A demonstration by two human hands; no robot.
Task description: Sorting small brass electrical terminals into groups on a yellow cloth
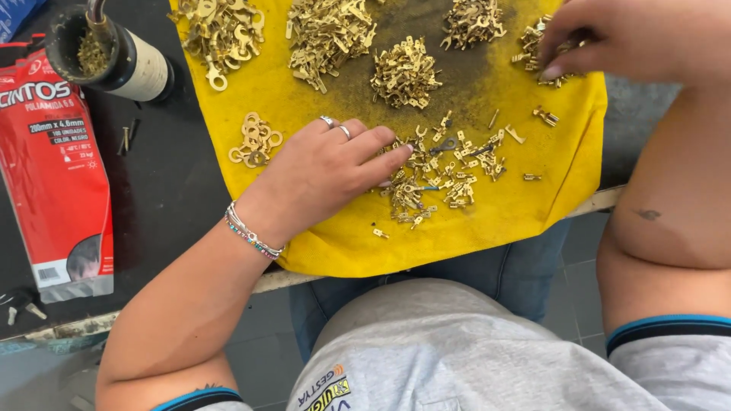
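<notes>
brass terminals [445, 171] lie under left hand's [324, 171] fingertips.

Your left hand [327, 171] lies flat on the yellow cloth [335, 243], fingertips in the loose heap [445, 171] of brass terminals near the front edge. Your right hand [624, 38] pinches at the pile [537, 47] by the far right corner. More sorted piles sit along the back, with ring lugs [255, 139] just left of your left hand. A red packet [57, 175] and a cup [114, 57] rest on the dark bench [167, 198].
</notes>
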